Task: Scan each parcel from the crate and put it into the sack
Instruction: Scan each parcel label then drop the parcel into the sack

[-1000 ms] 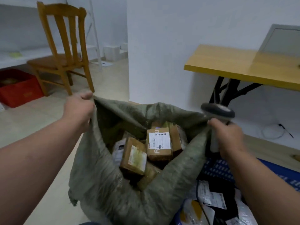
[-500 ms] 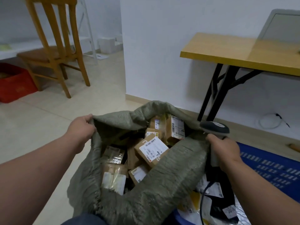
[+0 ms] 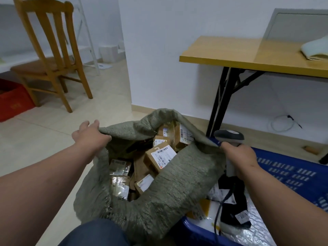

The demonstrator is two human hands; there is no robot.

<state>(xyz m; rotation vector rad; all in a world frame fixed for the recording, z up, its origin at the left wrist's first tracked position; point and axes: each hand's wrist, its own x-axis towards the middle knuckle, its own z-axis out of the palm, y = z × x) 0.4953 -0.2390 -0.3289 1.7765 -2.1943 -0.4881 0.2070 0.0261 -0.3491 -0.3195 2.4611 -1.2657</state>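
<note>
I count one green sack [image 3: 170, 189], one blue crate [image 3: 291, 173], one scanner [image 3: 229, 136], one wooden chair [image 3: 51, 55], one table [image 3: 248, 57]. Parcels in the sack overlap too much to count.

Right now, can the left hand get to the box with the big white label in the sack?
Probably yes. The left hand holds the sack rim open, and the labelled box lies on top of the pile with nothing over it. The hand would have to let go of the rim first, though, and the mouth might sag.
</note>
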